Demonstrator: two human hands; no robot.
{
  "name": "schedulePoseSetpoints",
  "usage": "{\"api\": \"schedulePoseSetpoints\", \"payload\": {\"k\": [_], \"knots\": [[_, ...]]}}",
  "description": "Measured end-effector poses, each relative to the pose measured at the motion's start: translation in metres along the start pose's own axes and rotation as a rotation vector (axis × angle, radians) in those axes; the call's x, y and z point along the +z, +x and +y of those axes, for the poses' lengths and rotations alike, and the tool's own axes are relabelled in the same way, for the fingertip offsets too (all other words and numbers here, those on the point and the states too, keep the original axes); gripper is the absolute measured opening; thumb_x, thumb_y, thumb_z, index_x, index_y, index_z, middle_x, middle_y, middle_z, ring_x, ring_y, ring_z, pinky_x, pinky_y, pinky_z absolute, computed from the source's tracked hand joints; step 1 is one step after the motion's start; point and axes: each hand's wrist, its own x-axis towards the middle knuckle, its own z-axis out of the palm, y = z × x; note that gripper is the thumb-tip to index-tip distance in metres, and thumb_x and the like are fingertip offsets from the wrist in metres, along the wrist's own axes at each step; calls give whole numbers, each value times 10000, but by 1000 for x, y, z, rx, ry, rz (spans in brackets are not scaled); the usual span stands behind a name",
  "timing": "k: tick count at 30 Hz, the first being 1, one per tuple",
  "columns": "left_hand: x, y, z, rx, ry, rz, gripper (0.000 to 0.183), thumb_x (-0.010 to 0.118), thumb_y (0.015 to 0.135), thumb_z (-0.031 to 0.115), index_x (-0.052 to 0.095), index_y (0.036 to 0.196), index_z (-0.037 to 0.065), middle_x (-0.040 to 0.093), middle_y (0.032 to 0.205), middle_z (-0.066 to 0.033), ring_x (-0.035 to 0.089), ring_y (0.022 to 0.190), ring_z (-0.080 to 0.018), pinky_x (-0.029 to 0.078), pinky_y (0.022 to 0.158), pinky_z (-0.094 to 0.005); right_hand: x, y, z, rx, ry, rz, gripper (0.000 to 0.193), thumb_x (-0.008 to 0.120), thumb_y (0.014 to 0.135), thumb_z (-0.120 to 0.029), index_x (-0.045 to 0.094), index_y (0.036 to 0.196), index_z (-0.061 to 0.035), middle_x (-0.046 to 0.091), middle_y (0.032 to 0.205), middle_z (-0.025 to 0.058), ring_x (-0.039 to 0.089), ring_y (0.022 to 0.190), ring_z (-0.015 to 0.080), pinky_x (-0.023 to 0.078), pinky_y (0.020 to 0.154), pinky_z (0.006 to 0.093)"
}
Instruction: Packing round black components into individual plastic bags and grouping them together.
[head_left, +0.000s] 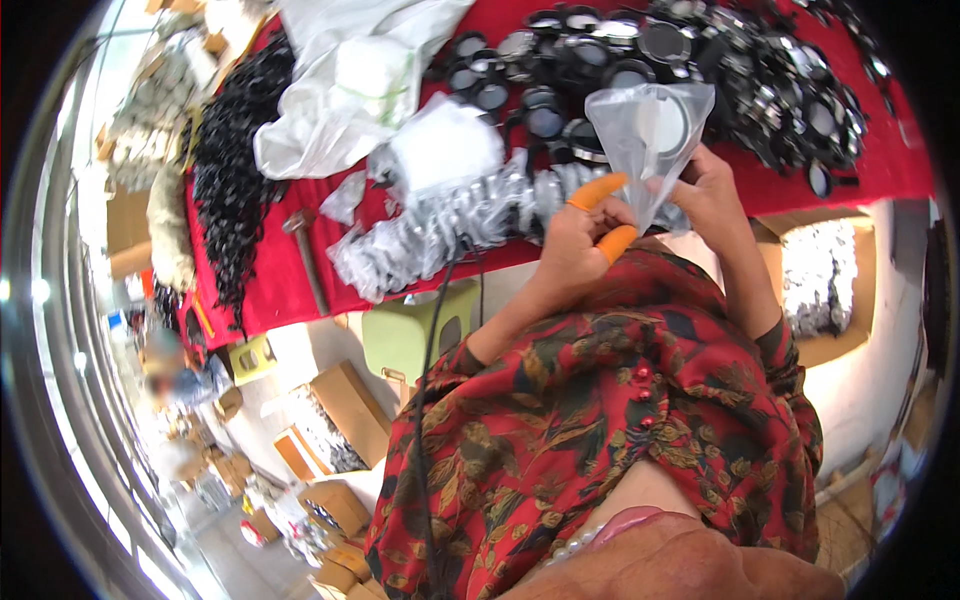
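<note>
A clear plastic bag (pixel 625 115) is held up in front of me at the near edge of the table. Inside it shows a round, pale-faced disc with a rim (pixel 672 128). My left hand (pixel 590 232), with orange finger covers on thumb and forefinger, is closed at the bag's lower left side. On the opposite side, my right hand (pixel 708 195) pinches the bag, its fingertips partly hidden behind the plastic. Just left of my hands lies a long row of bagged items (pixel 430 240).
Red cloth (pixel 275 285) covers the table. Many round black-and-silver pieces (pixel 780 100) are heaped at the back right. A hammer (pixel 308 262), black straps (pixel 240 150) and white plastic bags (pixel 330 100) lie leftward. Below stand a green stool (pixel 410 335) and cardboard boxes (pixel 350 405).
</note>
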Motion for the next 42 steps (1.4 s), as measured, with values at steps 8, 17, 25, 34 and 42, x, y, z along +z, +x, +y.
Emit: {"api": "schedulePoseSetpoints", "payload": {"k": [8,17,25,34,42], "knots": [[-31,7,10,-72,139,324,523,609,842,-58,420,1324,15,615,992,-87,621,824,-150,521,764,-276,-158,-68,18,-203,-1060,355,345,583,685,19,551,1028,0,508,881,171,532,807,376,456,753,399],[-29,20,24,-88,212,361,455,589,863,-20,430,1289,-51,628,976,-130,643,750,-173,554,702,-300,-170,-31,88,-211,-1360,235,193,581,704,-6,576,898,-5,560,937,153,560,873,355,430,733,430],[-34,14,25,-134,199,482,409,558,881,-31,440,1272,-60,624,959,-130,646,727,-181,557,695,-295,-156,-21,71,-204,-1417,172,144,568,723,9,589,864,-5,566,898,155,573,800,349,430,689,419],[-37,22,27,-127,103,458,383,554,895,-15,446,1259,-65,626,933,-135,649,730,-195,565,683,-316,-157,0,140,-70,-1187,74,163,540,737,-16,616,881,-21,621,979,180,615,903,373,497,770,463],[-57,22,29,-95,129,552,411,586,870,-12,444,1250,-81,623,924,-127,635,738,-185,549,701,-297,-135,-7,123,18,-1361,33,194,530,745,-69,614,915,-29,628,1010,190,613,933,367,478,787,497]]}}
